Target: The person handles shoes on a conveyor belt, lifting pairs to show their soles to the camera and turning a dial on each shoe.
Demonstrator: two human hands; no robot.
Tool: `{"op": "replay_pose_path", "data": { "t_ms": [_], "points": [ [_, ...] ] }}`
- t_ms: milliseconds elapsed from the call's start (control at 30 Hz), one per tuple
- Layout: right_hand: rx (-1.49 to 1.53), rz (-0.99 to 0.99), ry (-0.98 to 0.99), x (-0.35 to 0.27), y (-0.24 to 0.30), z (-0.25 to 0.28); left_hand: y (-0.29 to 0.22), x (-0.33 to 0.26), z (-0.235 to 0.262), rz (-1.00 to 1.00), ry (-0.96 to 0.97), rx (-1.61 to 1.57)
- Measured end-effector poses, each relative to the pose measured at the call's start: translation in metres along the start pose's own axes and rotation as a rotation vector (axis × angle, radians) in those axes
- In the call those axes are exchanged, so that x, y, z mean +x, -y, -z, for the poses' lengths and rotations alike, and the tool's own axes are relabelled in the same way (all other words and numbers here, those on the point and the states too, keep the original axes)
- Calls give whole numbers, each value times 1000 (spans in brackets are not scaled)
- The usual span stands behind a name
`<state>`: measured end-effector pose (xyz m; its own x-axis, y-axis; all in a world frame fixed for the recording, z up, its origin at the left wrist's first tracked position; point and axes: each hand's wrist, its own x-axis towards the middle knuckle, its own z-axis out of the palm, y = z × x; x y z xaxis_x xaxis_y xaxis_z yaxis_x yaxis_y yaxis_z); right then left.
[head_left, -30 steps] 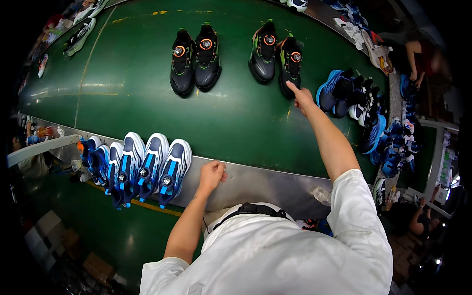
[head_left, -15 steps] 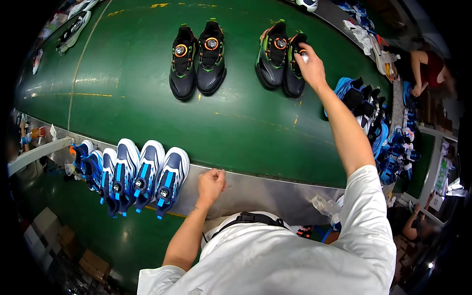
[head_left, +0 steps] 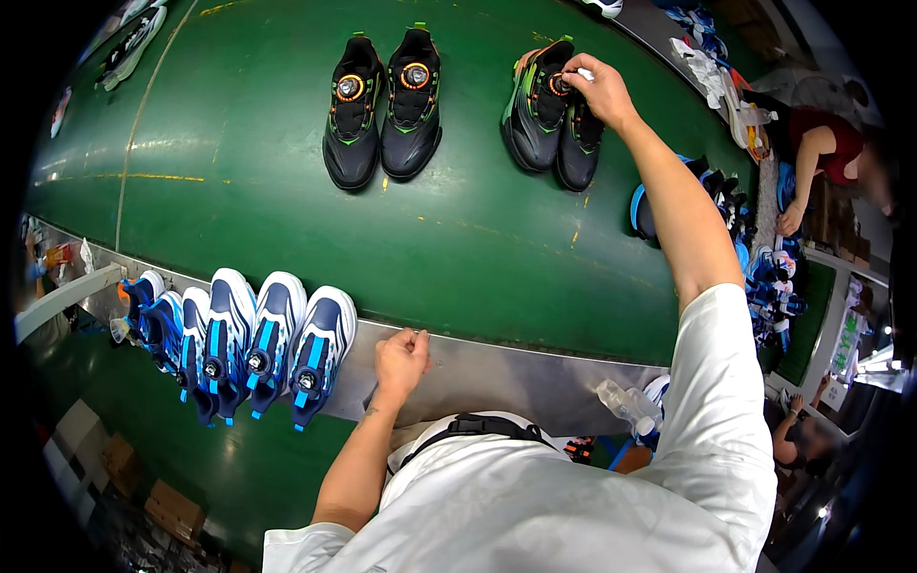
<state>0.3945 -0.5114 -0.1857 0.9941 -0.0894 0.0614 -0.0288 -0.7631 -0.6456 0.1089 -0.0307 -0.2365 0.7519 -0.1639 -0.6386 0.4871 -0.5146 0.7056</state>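
Right hand (head_left: 597,88) grasping black shoe (head_left: 578,143) top; left hand (head_left: 401,358) clenched on metal ledge (head_left: 516,368).

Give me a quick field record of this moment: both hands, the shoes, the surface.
right hand: right hand reached far out, fingers on the top of the right-hand pair of black shoes
left hand: left hand loosely closed, resting on the metal edge of the belt, holding nothing that shows
other pair: second pair of black shoes, untouched, to the left of the first
surface: green conveyor belt
near edge: row of blue and white shoes hanging over the metal edge, left of the left hand
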Motion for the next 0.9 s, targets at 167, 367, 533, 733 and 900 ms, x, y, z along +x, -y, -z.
{"op": "replay_pose_path", "data": {
  "t_ms": [167, 367, 533, 733, 900],
  "points": [
    [736, -441, 108, -1, 14, 2, -5, -1, 0, -22, -48, 17],
    [930, -716, -5, -3, 2, 10, 0, 0, -1, -19, -54, 27],
    [703, -672, -46, 3, 10, 7, 0, -1, -1, -30, -65, 53],
    [55, -473, -59, 9, 0, 20, -4, 0, -1, -40, -62, 73],
    [-423, -266, 51, 5, 39, 11, -4, -1, -1, -5, -64, 86]
  ]
}}
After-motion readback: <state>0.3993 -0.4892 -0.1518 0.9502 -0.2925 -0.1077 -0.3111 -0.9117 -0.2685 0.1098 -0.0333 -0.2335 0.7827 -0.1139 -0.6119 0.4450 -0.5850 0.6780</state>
